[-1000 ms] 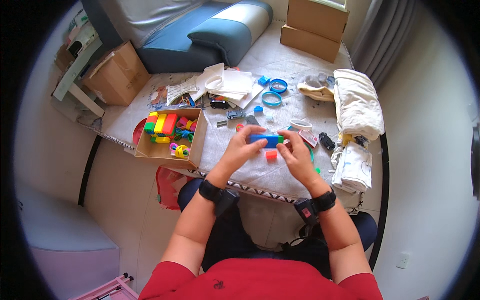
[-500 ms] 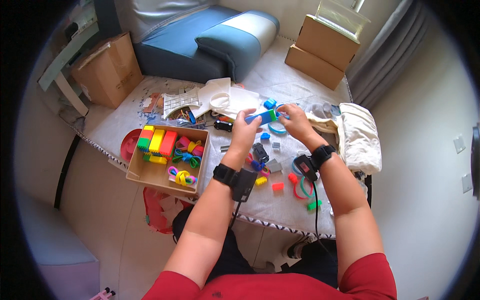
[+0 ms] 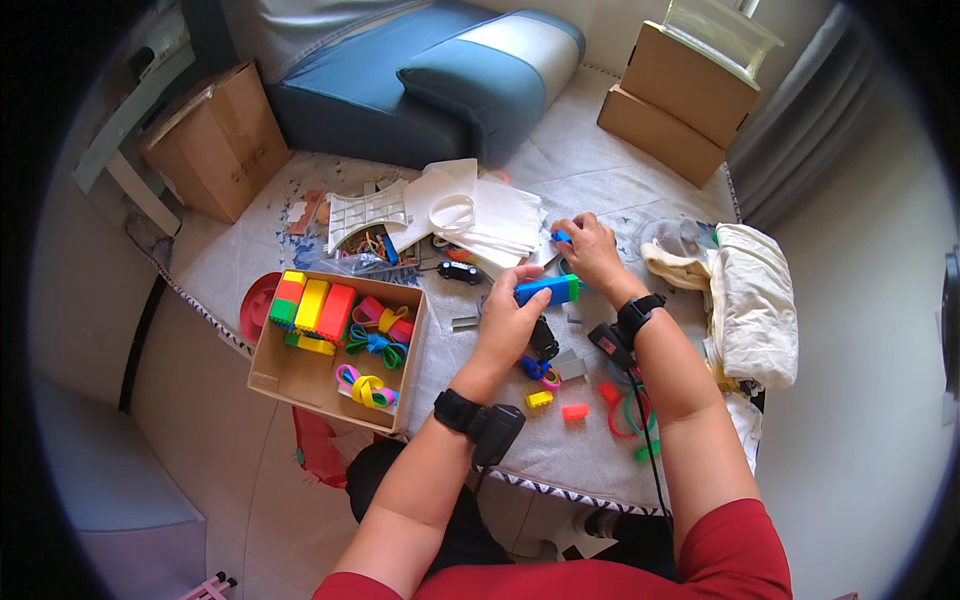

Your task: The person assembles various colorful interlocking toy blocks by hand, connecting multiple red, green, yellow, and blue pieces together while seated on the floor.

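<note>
My left hand [image 3: 507,322] is closed around a blue stack of toy bricks [image 3: 545,291] with a green brick at its right end. Farther back and to the right, my right hand [image 3: 592,252] pinches a small blue toy brick [image 3: 561,237], partly covered by the fingers. Below the hands lie a dark toy car [image 3: 543,340], a grey brick [image 3: 570,366], a yellow brick [image 3: 539,399] and a red brick [image 3: 575,412]. Red and green rubber bands [image 3: 630,415] lie nearer my right forearm.
At left, a cardboard box [image 3: 277,375] holds stacked bricks [image 3: 322,310] and tied bundles of coloured bands [image 3: 377,343]. White sheets [image 3: 490,215], a white plastic grid [image 3: 368,214] and a black toy car [image 3: 459,271] lie behind. Folded cream cloth [image 3: 755,305] is at right.
My right hand has reached the small blue brick and closed on it. My left hand, still holding the blue stack, is lower and nearer to me. The whole view has shifted slightly.
</note>
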Demonstrator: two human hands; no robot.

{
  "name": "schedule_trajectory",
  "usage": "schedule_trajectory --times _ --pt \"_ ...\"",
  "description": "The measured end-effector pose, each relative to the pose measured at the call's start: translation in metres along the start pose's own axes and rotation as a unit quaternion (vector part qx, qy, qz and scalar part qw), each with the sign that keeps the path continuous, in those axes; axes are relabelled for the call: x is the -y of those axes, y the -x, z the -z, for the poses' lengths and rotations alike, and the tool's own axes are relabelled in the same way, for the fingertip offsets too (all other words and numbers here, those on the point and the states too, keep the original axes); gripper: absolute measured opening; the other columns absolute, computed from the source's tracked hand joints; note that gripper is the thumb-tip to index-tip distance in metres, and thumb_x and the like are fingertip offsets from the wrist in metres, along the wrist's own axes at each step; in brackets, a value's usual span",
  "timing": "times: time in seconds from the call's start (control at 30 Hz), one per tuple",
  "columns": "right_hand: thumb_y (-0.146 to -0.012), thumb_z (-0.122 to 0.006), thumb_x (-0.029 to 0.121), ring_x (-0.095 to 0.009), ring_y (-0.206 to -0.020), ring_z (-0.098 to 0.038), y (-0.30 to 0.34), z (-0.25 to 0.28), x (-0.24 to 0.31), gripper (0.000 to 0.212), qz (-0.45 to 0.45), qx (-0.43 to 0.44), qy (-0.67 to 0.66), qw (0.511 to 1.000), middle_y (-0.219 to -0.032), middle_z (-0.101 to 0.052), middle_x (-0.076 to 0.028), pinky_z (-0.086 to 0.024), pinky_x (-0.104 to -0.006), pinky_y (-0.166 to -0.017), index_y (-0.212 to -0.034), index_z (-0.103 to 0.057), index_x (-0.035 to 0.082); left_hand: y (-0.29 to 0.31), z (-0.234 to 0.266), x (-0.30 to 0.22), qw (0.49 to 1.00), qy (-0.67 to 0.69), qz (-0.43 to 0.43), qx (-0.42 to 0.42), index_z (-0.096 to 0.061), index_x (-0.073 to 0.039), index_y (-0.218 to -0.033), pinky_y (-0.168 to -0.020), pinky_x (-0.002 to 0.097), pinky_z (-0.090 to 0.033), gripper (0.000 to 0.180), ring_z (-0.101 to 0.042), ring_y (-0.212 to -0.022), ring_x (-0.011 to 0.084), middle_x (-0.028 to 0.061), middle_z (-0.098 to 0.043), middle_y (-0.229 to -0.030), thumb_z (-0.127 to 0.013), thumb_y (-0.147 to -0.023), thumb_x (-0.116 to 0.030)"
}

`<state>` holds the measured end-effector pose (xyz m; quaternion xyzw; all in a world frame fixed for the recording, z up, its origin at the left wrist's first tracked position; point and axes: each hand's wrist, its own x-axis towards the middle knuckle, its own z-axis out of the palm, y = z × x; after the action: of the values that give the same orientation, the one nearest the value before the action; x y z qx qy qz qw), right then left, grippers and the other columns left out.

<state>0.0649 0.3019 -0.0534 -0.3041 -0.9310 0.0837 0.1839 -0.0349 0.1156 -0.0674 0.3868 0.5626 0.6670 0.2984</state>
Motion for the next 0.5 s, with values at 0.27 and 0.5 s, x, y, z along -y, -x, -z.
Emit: schedule_trajectory --times 0.27,0.5 --pt "-0.077 -0.072 0.017 -0.035 -0.093 -0.058 0.051 0.028 0.026 0.027 0.083 -0.003 -0.043 0.996 -0.096 -0.056 -0.015 -0.047 -0.0441 -0.080 -0.103 -0.065 0.019 0.031 0.017 -0.021 0.995 -0.080 -0.036 0.046 -0.061 -0.001 -0.114 -0.076 0.0229 -0.049 0.028 -0.057 -0.085 0.0082 0.0029 -0.063 -0.099 -0.068 -0.090 -0.014" --pt "-0.073 -0.063 0.005 -0.035 -0.108 -0.056 0.133 0.084 0.061 0.046 0.061 -0.020 -0.149 0.987 -0.113 -0.058 -0.017 -0.046 -0.0409 -0.091 -0.118 -0.058 0.008 0.082 0.016 -0.071 0.994 0.023 0.051 0.090 -0.059 -0.001 -0.114 -0.076 0.0259 -0.055 0.026 -0.061 -0.090 0.0123 0.0068 -0.061 -0.104 -0.066 -0.092 -0.013"
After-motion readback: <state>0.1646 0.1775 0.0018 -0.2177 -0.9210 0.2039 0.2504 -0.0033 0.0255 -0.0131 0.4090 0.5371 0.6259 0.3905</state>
